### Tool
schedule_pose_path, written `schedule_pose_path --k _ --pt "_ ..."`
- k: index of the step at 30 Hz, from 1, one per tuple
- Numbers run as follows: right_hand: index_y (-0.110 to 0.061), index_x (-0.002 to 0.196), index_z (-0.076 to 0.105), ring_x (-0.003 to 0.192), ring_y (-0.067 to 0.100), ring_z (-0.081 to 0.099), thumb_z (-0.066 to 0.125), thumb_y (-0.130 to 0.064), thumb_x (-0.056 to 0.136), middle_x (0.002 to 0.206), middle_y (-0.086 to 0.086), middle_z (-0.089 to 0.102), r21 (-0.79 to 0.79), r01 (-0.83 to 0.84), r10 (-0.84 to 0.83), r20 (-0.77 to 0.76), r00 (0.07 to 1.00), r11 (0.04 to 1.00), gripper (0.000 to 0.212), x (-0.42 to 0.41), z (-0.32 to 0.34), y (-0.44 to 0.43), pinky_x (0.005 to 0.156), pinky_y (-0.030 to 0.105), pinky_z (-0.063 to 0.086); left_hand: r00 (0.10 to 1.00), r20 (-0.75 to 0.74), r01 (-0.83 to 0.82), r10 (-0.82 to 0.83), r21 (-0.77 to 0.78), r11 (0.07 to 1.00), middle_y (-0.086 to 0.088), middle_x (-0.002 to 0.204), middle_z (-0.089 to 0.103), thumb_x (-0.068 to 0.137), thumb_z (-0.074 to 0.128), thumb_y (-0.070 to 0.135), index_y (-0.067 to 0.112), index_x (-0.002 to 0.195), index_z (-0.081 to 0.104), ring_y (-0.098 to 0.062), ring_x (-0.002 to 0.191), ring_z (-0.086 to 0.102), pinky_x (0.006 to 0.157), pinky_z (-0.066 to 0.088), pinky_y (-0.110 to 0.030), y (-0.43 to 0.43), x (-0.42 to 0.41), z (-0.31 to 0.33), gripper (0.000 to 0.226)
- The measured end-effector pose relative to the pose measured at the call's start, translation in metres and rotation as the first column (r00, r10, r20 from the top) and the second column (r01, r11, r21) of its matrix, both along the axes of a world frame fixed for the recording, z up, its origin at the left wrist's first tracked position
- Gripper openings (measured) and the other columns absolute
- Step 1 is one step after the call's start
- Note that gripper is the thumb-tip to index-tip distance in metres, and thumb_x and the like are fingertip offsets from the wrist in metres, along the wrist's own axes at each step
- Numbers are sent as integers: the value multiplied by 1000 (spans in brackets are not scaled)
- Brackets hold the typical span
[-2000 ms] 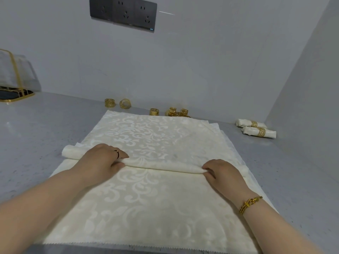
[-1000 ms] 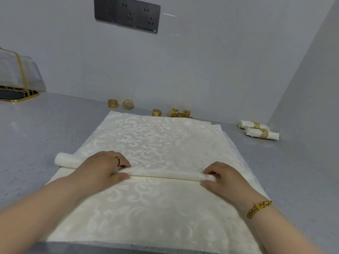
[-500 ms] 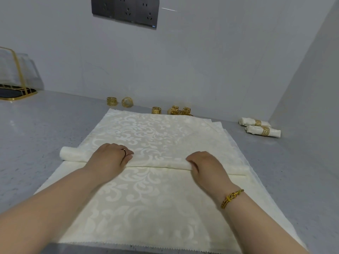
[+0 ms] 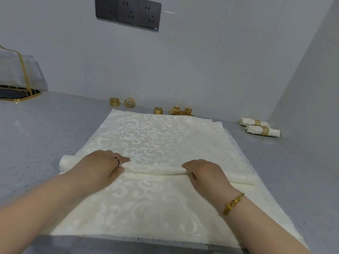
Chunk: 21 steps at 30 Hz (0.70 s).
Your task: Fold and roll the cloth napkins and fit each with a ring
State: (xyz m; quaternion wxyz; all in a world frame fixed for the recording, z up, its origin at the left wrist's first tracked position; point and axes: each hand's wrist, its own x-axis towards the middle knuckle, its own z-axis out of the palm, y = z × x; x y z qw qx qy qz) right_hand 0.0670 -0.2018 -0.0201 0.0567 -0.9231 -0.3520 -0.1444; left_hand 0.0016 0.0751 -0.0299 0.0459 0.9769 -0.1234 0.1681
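Note:
A stack of cream damask napkins (image 4: 146, 136) lies flat on the grey counter. The top one is partly rolled into a long roll (image 4: 157, 170) running left to right across the stack's middle. My left hand (image 4: 100, 166) presses on the roll's left part, fingers curled over it. Over the roll right of centre, my right hand (image 4: 205, 172), with a gold bracelet at the wrist, grips in the same way. Several gold napkin rings (image 4: 180, 111) lie by the back wall. Two finished rolled napkins with rings (image 4: 262, 128) lie at the back right.
Two more gold rings (image 4: 122, 102) sit at the back, left of the cluster. A gold-framed clear stand (image 4: 17, 79) occupies the far left. Walls close the back and right sides. A dark socket panel (image 4: 128, 12) hangs on the back wall. The counter's front edge (image 4: 128, 244) is just below the napkins.
The roll has advanced a little away from me. My right hand shifted left along the roll, from its right end toward the centre. My left hand stays on the left part.

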Motion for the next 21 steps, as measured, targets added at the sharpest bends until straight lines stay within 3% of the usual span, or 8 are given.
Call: schedule_pose_path --k 2,5,8,9,11,13,16,21 --pt "-20 84 70 63 15 66 70 -2 48 74 -6 69 -13 -22 22 -24 999 1000 41 -12 -2 -4 48 19 50 1000 -22 8 -11 -114 993 12 127 54 69 3 61 26 132 47 -13 120 49 97 33 -21 1 -12 -3 84" --pt "-12 112 61 102 23 60 50 -3 79 110 3 64 4 21 -21 -9 1000 1000 36 -18 8 13 82 25 47 995 -75 -78 65 -174 982 17 136 44 58 -9 62 30 135 39 -6 128 37 102 22 -16 0 -14 -7 96" --pt "-6 99 69 90 23 68 45 -13 73 100 12 70 98 -109 109 10 994 989 36 -23 14 45 74 27 54 990 -98 -117 103 -148 982 17 140 40 57 -12 61 31 136 37 -5 130 33 105 18 -17 -1 -11 -10 98" --pt "-3 109 65 103 25 64 42 -14 77 113 16 65 111 -188 193 -31 981 976 41 -27 11 58 87 28 50 989 -105 -119 104 -144 982 17 140 39 57 -13 62 31 137 37 -4 130 32 105 18 -17 0 -11 -11 98" --pt "-4 134 41 133 22 35 37 -9 91 143 13 38 58 -258 263 -124 957 964 43 -37 9 81 111 22 21 989 -107 -120 104 -148 982 16 139 41 58 -12 62 31 136 38 -5 130 33 104 18 -17 1 -10 -13 97" --pt "-6 139 34 138 22 24 35 -6 94 149 10 29 69 -256 265 -221 938 964 45 -42 2 95 112 21 9 990 -97 -115 101 -146 983 15 139 42 58 -10 62 30 136 38 -6 130 34 104 19 -17 1 -11 -12 97" --pt "-7 138 34 138 20 24 34 -5 95 149 8 29 97 -235 253 -273 928 967 44 -40 -6 101 111 20 7 986 -117 -128 116 -99 987 15 141 39 60 -7 63 32 137 35 -6 131 33 104 19 -18 7 -14 -8 93" --pt "-15 139 34 140 16 19 32 -8 96 150 2 27 130 -219 250 -324 913 967 43 -39 -11 101 112 20 8 965 -194 -177 177 15 984 14 136 42 86 31 60 35 135 35 -8 125 40 99 28 -19 39 -20 10 56"
